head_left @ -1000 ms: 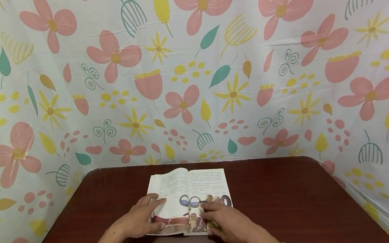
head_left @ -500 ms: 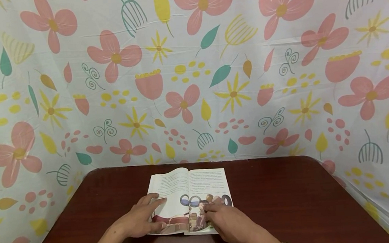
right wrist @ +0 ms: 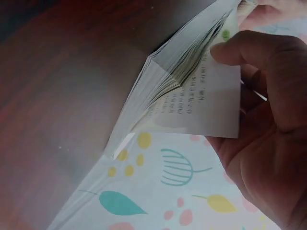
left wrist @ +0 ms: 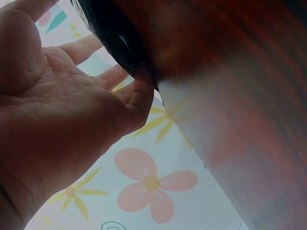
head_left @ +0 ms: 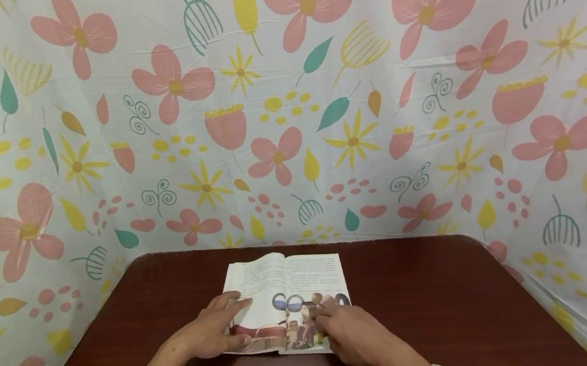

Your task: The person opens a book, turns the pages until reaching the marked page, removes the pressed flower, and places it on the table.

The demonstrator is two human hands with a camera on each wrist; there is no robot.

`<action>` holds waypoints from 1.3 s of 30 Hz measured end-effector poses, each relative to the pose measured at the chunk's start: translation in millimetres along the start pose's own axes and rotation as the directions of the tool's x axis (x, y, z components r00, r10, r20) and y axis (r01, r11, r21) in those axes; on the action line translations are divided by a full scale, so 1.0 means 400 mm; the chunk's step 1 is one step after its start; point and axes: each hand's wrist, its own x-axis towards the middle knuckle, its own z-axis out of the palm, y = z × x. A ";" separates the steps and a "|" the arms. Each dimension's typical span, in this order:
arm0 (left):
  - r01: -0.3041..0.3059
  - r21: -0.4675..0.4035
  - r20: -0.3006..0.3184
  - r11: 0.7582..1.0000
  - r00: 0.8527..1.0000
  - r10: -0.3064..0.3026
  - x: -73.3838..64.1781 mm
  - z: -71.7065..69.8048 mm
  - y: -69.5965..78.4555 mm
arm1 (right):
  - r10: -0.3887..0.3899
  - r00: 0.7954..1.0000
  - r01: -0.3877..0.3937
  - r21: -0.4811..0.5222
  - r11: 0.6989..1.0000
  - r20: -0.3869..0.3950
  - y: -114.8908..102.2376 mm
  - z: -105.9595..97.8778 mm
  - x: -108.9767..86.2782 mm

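An open book (head_left: pixel 313 270) lies on the dark table, with printed text above and coloured pictures below. My left hand (head_left: pixel 212 330) rests on the left page with its fingers extended; in the left wrist view the left hand (left wrist: pixel 72 100) shows its palm, its fingers reaching the book's shadowed edge (left wrist: pixel 115 43). My right hand (head_left: pixel 354 333) is at the right page's lower right part. In the right wrist view, the right hand (right wrist: pixel 268 91) pinches one page (right wrist: pixel 211 105) between thumb and fingers, the sheet lifted from the stack of pages below.
A dark red-brown table (head_left: pixel 436 292) with rounded far corners bears the book. Behind and beside it hangs a white cloth (head_left: pixel 284 201) printed with flowers and leaves.
The right hand's fingers have drawn in and slid slightly right, uncovering more of the picture; its thumb has gone from sight in the head view. The left hand stays put.
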 end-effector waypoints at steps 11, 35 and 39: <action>0.014 0.004 0.010 1.000 1.000 -0.014 -0.002 -0.003 0.003 | 0.225 0.962 -0.212 0.095 0.973 -0.156 0.038 -0.016 -0.023; 0.194 -0.317 -0.265 0.928 0.922 -0.283 0.026 -0.017 0.008 | 0.149 0.981 -0.194 0.737 0.648 0.127 -0.105 -0.015 0.006; 0.180 -0.391 -0.275 0.903 0.913 -0.301 0.025 -0.022 0.002 | 0.085 0.976 -0.201 0.679 0.706 0.201 -0.113 -0.010 0.004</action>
